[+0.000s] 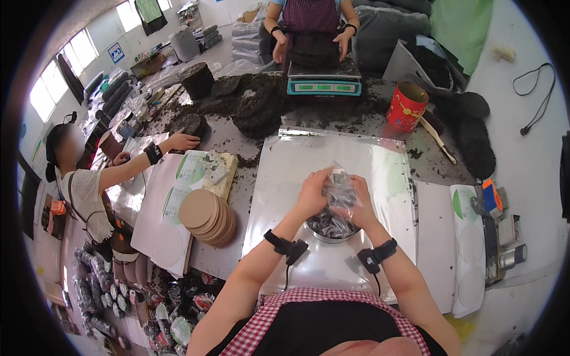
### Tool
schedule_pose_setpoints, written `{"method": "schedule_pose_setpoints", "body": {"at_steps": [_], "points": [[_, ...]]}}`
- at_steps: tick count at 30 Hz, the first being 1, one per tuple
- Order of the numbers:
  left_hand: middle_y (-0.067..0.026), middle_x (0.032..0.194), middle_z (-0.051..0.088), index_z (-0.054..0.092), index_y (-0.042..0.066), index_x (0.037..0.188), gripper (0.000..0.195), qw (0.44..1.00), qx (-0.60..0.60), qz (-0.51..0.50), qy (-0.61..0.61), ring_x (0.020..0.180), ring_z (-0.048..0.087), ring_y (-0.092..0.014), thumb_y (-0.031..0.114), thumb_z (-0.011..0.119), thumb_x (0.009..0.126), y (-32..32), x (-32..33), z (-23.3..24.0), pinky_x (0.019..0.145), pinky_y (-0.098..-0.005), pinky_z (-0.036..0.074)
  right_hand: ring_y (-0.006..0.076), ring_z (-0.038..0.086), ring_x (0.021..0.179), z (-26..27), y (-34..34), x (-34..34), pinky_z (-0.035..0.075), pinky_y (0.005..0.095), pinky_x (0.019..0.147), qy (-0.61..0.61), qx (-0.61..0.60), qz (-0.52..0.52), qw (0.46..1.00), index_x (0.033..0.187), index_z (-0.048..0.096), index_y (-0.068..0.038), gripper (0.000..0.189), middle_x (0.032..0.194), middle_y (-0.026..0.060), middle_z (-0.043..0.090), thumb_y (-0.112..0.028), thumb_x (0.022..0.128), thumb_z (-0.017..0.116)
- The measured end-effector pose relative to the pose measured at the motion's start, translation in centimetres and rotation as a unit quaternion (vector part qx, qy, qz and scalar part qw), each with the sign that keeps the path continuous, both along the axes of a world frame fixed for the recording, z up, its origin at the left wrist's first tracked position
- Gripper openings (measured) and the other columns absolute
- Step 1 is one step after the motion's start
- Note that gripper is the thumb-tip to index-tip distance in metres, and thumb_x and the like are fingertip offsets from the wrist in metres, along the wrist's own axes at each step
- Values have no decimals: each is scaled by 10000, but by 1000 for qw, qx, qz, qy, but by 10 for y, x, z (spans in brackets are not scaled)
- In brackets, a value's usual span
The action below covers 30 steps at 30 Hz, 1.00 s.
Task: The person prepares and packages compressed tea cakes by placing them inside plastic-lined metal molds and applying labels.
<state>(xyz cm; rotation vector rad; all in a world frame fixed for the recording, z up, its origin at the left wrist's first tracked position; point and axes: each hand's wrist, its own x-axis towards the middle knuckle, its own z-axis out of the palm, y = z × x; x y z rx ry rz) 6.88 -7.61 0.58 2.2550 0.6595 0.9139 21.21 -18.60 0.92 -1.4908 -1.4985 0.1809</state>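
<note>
My left hand point(314, 192) and my right hand point(361, 202) hold the clear plastic film point(339, 189) between them, gathered up over a dark mass. The lower part of that wrapped dark bundle point(331, 227) sits in a round, shallow metal ring or pan point(333, 239), which rests on a shiny sheet point(285, 209) over the table. Parts of the fingers are hidden behind the crinkled film. To the left of the sheet stands a stack of round tan discs point(200, 213).
A red tin point(406, 107) and a wooden-handled brush point(438, 140) lie ahead right. Dark round cakes point(258, 111) and crumbs lie beyond the sheet. One person point(84, 178) works at left; another point(311, 18) stands behind a digital scale point(324, 86). A metal flask point(512, 256) lies at right.
</note>
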Motion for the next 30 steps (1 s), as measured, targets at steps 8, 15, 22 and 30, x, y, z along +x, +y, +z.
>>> {"method": "schedule_pose_setpoints", "body": {"at_steps": [8,15,22,30], "points": [[-120,1070,552,580,9,955,259,977,117,-85,158,1049,525,-283,88,627,713,-13,6,-26,870,-362,447,325,538,886,-27,10,-1,439,396,810,-158,-61,8,986,922,509,-16,237,906,140,516,-68,725,630],[-237,1448,302,274,-41,1401,777,979,-5,-167,116,1347,285,-395,146,620,731,-13,-10,3,1101,-465,266,350,537,985,-40,27,-4,436,411,875,-194,-95,-19,976,1025,546,31,331,1029,170,550,-35,703,588],[-233,1546,87,87,6,1490,1050,942,65,-238,229,1442,82,-364,338,679,689,-20,-12,16,1137,-542,117,410,461,1160,-22,21,4,379,429,990,-75,-212,148,963,1111,579,39,439,1177,259,548,-51,684,625],[-249,1533,141,295,89,1470,778,912,139,-218,319,1426,142,-394,196,566,749,-34,4,5,1129,-561,114,315,533,1103,-8,-166,169,399,402,979,-96,-139,-297,940,993,560,-38,286,1135,140,582,-126,756,694]]}}
